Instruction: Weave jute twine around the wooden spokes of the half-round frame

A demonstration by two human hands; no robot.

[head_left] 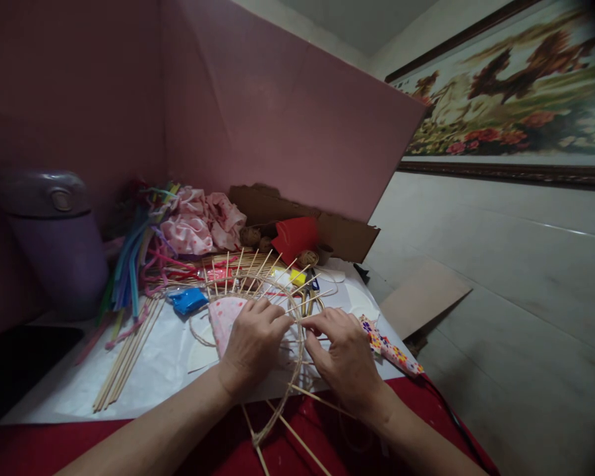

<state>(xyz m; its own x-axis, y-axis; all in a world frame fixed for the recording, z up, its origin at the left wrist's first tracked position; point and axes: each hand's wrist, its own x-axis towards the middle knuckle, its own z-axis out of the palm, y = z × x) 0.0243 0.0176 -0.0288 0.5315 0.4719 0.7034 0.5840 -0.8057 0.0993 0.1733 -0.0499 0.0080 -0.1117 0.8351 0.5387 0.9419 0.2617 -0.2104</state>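
Pink board point(287, 112) backs the paper-covered desk point(153, 377), where the cane frame point(248, 274) lies under both hands, left hand point(255, 340) grip curled tight on its rim, right hand point(344, 354) grip pinching one spoke point(322, 299), probably best kept taut.

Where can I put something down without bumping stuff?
On the white paper between the loose sticks and the left hand. Also the paper's corner left of those sticks. Crowded: behind the stick frame both hands hold, and by the right hand.
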